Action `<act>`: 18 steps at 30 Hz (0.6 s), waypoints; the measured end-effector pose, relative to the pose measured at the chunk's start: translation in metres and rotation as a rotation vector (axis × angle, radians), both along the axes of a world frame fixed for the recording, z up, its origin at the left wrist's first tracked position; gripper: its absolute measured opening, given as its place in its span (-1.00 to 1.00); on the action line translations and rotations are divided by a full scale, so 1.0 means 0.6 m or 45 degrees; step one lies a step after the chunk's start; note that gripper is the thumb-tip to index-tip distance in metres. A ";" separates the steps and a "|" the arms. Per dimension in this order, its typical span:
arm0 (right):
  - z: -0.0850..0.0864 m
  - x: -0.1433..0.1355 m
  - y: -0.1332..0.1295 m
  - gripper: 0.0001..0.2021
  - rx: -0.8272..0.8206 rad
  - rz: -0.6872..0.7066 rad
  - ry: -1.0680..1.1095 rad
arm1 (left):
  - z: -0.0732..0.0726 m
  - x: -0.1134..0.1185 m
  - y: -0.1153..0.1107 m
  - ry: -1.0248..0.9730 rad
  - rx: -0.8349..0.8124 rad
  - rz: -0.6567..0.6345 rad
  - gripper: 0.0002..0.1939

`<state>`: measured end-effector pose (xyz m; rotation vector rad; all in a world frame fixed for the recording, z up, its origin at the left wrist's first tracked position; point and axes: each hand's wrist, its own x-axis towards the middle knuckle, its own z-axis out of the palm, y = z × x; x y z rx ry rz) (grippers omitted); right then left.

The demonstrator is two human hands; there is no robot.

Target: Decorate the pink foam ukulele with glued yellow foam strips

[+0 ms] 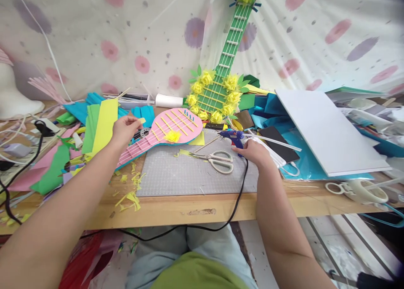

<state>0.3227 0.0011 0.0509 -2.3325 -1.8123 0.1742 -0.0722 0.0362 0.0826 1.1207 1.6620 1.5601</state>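
Observation:
My left hand (pixel 125 129) pinches a small yellow paper piece (pixel 142 121) above the neck side of a pink paper guitar (pixel 176 122). That guitar carries yellow strips, white strings and one yellow paper flower (pixel 172 136). On the right, my right hand (pixel 251 151) is closed on the handle of a blue hot glue gun (pixel 233 135), with a white glue stick (pixel 274 141) jutting from its back. Scissors (pixel 221 161) with pale handles lie on the grey cutting mat (pixel 176 181), left of my right hand.
A green paper guitar (pixel 232 42) with yellow flowers leans on the curtain behind. White boards (pixel 328 133), a dark phone (pixel 279 143) and a tape roll (pixel 368 191) lie right. Yellow scraps (pixel 131 200) and coloured paper (pixel 105 120) lie left. The gun's black cord (pixel 235 211) crosses the table edge.

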 end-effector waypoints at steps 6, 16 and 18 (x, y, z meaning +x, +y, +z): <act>0.011 -0.077 -0.006 -0.70 -0.160 0.443 0.300 | -0.003 -0.003 -0.014 0.151 -0.338 -0.206 -0.86; -0.027 -0.184 0.064 -0.73 -0.103 0.481 1.131 | -0.006 0.019 -0.042 0.177 -0.455 -0.501 -0.85; -0.024 -0.195 0.072 -0.74 -0.104 0.441 1.253 | -0.006 0.027 -0.049 0.177 -0.473 -0.545 -0.85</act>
